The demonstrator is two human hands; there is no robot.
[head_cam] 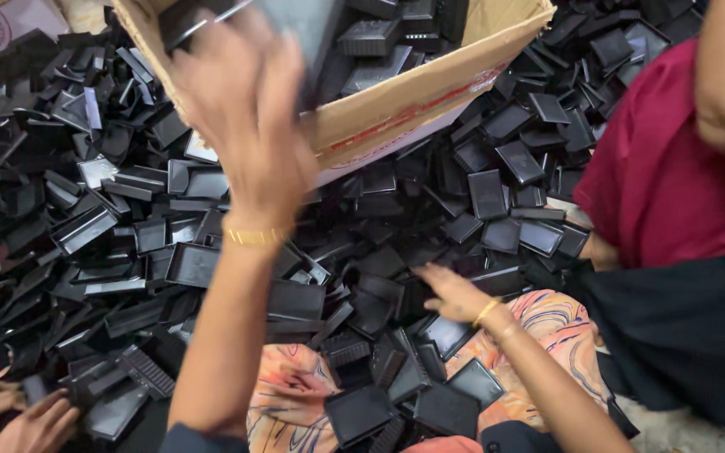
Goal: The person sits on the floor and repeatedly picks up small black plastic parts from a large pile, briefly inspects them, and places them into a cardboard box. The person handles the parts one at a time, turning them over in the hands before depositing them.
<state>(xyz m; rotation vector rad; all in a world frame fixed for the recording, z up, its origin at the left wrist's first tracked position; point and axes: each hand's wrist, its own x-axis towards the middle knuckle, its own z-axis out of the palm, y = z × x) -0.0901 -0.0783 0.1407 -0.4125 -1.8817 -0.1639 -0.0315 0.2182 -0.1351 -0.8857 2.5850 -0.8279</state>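
Observation:
My left hand [245, 117] is raised and blurred at the near rim of a tilted cardboard box [413, 92]. It grips a flat dark plastic piece [299, 29] over the box opening, and several black plastic pieces lie inside the box. My right hand [451, 292] is low, with its fingers spread on a heap of black plastic trays [111, 218] that covers the floor. It rests on the pieces and nothing is clearly held in it. Each wrist has a gold bangle.
A person in a red top [656, 168] sits close at the right, with an arm reaching up. Another person's hands [18, 419] work at the bottom left. Orange patterned cloth on my lap [555, 323] carries a few trays.

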